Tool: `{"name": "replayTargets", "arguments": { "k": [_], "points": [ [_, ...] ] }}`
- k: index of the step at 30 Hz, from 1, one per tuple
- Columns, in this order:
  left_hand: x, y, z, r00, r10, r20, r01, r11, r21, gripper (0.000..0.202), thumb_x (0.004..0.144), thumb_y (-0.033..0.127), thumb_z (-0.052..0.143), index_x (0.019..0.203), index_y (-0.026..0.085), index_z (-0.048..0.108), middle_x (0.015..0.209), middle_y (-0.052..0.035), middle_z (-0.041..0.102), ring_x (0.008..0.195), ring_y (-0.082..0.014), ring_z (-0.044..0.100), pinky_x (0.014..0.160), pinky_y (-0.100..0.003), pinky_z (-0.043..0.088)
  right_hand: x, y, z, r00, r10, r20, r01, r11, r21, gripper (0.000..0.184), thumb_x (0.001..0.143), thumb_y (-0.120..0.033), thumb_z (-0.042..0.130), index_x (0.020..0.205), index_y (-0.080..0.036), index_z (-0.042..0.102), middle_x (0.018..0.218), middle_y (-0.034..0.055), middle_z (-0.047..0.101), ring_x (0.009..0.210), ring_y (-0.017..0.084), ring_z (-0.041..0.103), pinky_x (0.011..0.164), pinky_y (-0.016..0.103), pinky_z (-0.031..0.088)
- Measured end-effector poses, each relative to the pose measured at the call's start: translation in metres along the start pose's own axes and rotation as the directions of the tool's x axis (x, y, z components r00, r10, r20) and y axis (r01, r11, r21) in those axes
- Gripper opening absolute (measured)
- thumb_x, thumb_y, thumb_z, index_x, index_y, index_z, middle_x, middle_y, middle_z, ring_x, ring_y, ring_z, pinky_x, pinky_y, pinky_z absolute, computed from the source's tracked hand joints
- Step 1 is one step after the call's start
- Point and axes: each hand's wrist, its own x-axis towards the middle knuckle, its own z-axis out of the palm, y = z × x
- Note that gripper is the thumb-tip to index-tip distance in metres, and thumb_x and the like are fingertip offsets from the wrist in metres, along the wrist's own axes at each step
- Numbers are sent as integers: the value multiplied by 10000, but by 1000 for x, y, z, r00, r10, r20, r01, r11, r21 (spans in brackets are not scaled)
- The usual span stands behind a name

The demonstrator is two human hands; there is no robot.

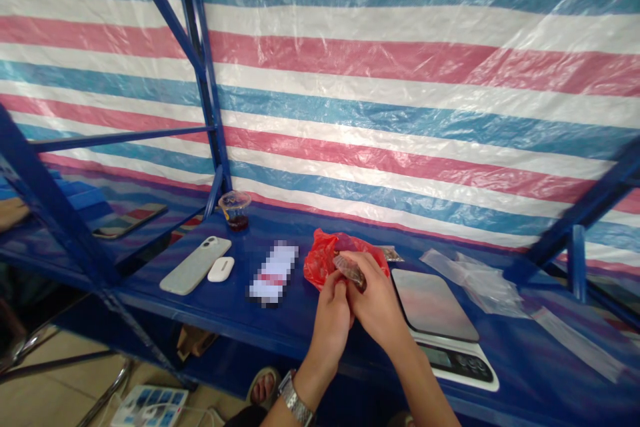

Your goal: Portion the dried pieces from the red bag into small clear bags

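Both of my hands meet over the front of a crumpled red plastic bag (320,259) on the blue shelf. Between them is a small clear plastic bag (351,269) with dark brown bits inside. My left hand (334,303), with a metal watch on the wrist, pinches its lower edge. My right hand (375,287) is closed round its other side, fingers over the top. What lies inside the red bag is mostly hidden. Just behind my right hand, another small filled bag (393,253) lies flat. A digital scale (437,307) with a steel plate stands right of my right forearm.
Clear zip bags (485,283) lie right of the scale, with one more bag (577,343) nearer the edge. To the left are a blurred-out phone (274,273), a white earbud case (221,269), a pale phone (196,265) and a plastic cup (236,212) of dark liquid. Blue posts (200,73) frame the shelf.
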Motion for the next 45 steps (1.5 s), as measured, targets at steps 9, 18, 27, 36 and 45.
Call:
{"name": "replayTargets", "arguments": {
  "k": [9, 18, 27, 36, 45],
  "points": [
    [-7, 15, 6, 999, 45, 1, -45, 998, 45, 388, 829, 553, 749, 982, 199, 705, 713, -12, 664, 690, -175, 635, 630, -252, 493, -21, -9, -11, 991, 115, -65, -79, 912, 402, 476, 905, -318, 684, 1359, -322, 540, 1370, 70, 598, 1276, 249, 589, 1137, 454, 465],
    [-9, 19, 11, 963, 256, 87, -270, 927, 260, 330, 918, 509, 673, 1012, 193, 693, 957, -58, 737, 890, -202, 674, 830, -286, 516, -24, -5, -13, 925, 345, -158, -186, 775, 604, 491, 888, -483, 716, 1303, -272, 559, 1138, 64, 714, 1020, 225, 716, 947, 389, 575],
    [-8, 14, 8, 900, 396, 180, -435, 797, 419, 307, 988, 493, 563, 989, 200, 655, 958, -49, 707, 907, -203, 667, 842, -302, 516, -23, 2, -27, 914, 314, -258, -143, 843, 519, 462, 872, -376, 738, 1276, -255, 550, 945, 9, 731, 908, 189, 704, 880, 324, 533],
    [-9, 15, 9, 891, 429, 148, -447, 768, 459, 310, 1001, 496, 531, 993, 202, 632, 850, -14, 673, 752, -160, 633, 695, -257, 506, -25, -2, -30, 953, 271, -134, -166, 840, 516, 333, 919, -310, 631, 1229, -240, 534, 862, -13, 675, 796, 168, 663, 784, 295, 510],
    [-7, 8, 10, 906, 361, 220, -422, 799, 427, 259, 957, 451, 616, 1020, 200, 624, 928, -37, 725, 864, -190, 694, 798, -286, 535, -29, -6, -29, 950, 227, -214, -132, 914, 384, 416, 960, -315, 566, 1360, -250, 472, 945, 10, 645, 822, 173, 639, 793, 310, 505]
  ]
}}
